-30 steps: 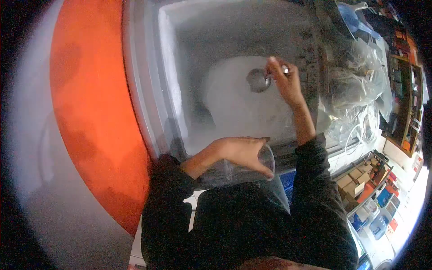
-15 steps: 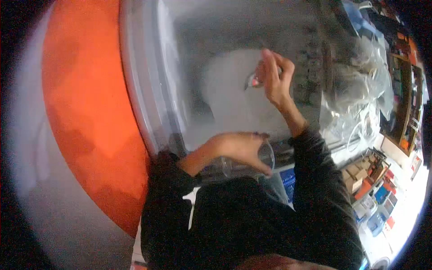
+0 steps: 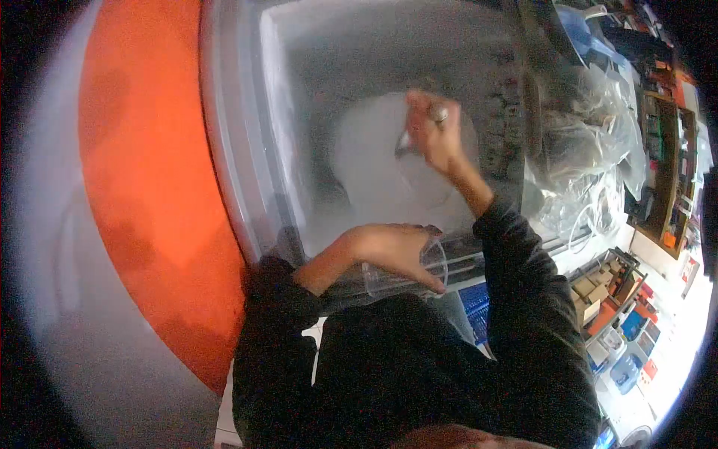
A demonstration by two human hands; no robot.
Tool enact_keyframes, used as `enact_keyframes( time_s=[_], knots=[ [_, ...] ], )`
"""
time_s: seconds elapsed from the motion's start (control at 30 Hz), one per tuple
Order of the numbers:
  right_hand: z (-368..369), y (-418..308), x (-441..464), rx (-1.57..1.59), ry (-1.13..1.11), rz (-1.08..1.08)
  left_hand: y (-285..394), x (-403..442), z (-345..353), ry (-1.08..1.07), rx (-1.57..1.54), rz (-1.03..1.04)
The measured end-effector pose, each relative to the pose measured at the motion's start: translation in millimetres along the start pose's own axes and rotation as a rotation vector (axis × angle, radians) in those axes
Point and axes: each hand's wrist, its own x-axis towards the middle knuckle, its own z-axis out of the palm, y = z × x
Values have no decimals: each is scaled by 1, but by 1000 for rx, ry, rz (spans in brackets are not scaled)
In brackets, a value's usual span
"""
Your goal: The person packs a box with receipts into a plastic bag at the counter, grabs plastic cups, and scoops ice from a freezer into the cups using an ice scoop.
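Note:
My left hand is wrapped round a clear plastic cup at the near edge of a grey-walled bin. My right hand, blurred by motion, is closed on a shiny metal scoop, whose handle end shows at the fingers. The scoop is over a white, smooth-looking mass inside the bin; whether it touches the mass is hard to tell. What the cup holds cannot be made out.
The bin's pale metal rim runs along the left, beside an orange and white surface. To the right lie clear plastic bags, a blue jug-like item and a blue basket. Cardboard boxes stand at the lower right.
My right hand has moved left with the scoop, which has turned from face-on to edge-on. My left hand stays round the cup, shifted slightly left in view.

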Motion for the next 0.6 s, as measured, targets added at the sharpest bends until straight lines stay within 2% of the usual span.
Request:
enact_keyframes(
  time_s=[0.07, 0.13, 0.2, 0.27, 0.3, 0.33, 0.4, 0.43, 0.47, 0.53, 0.57, 0.6],
  knots=[
    [-5, 42, -1, -68, 49, 57, -1, 1, -3, -93, -75, -9],
    [5, 153, -6, -528, 152, -200, -2, -3, 0, -64, -14, -14],
    [20, 55, -4, -279, 372, -580, -2, -2, -5, 1, 49, -6],
    [4, -9, 0, 109, 80, 34, 7, -3, -9, -35, -39, 55],
    [-5, -26, 5, 191, 64, -97, 6, -3, -9, -41, -34, 60],
    [4, 9, 7, 89, 198, -167, 6, -2, -9, -85, -40, 26],
    [29, 94, 5, -95, 283, -294, 7, 1, -9, -145, 10, 28],
    [36, 117, 4, -141, 245, -228, 4, -2, -5, -61, 17, 4],
    [37, 103, 0, -26, 132, -111, 3, -5, -5, 26, 17, -18],
    [26, 44, 3, 295, 33, 55, 10, -6, -14, -2, 44, 34],
    [14, 4, 6, 225, -19, -8, 13, -6, -16, -11, 26, 48],
    [21, 14, 13, 303, 103, -78, 7, -7, -14, -33, 52, 77]
  ],
)
